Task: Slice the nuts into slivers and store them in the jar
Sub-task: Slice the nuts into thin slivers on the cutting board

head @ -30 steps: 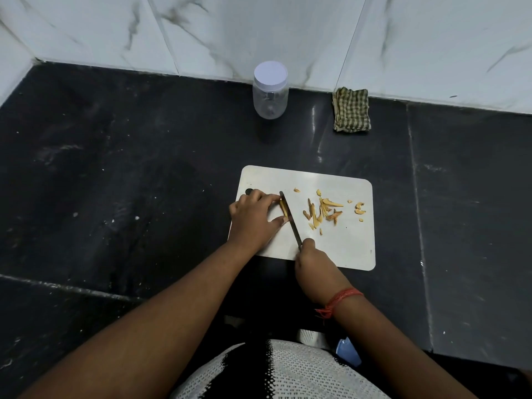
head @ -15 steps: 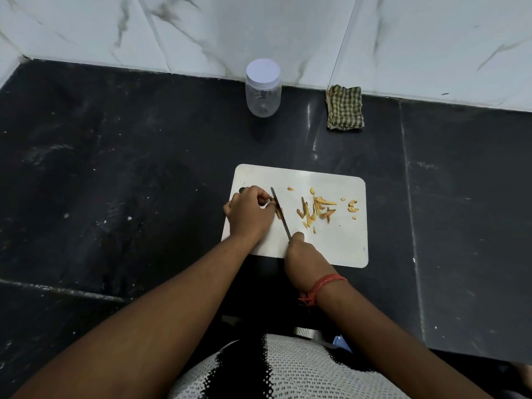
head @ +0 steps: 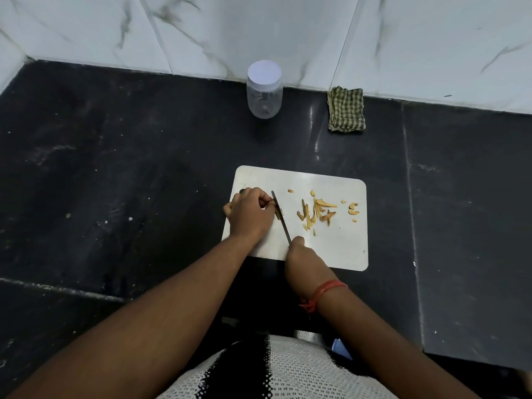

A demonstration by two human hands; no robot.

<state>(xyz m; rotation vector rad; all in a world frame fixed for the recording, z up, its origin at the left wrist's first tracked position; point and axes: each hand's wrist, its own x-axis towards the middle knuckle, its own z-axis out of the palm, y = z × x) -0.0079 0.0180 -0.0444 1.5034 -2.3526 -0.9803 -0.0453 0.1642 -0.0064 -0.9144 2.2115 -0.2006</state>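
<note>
Both hands busy: left hand [head: 250,216] pinches nut [head: 278,213] on board [head: 339,249], right hand [head: 302,256] grips knife [head: 280,216].

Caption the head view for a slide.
Left hand pins a nut while right hand slices it with a knife on a white board; lidded jar waits behind.

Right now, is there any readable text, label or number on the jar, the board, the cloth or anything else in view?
None readable.
Jar: clear body, plain white lid, no label visible.
Cutting board: no print.
Checked cloth: pattern only.
Knife: no marking can be made out.
</note>
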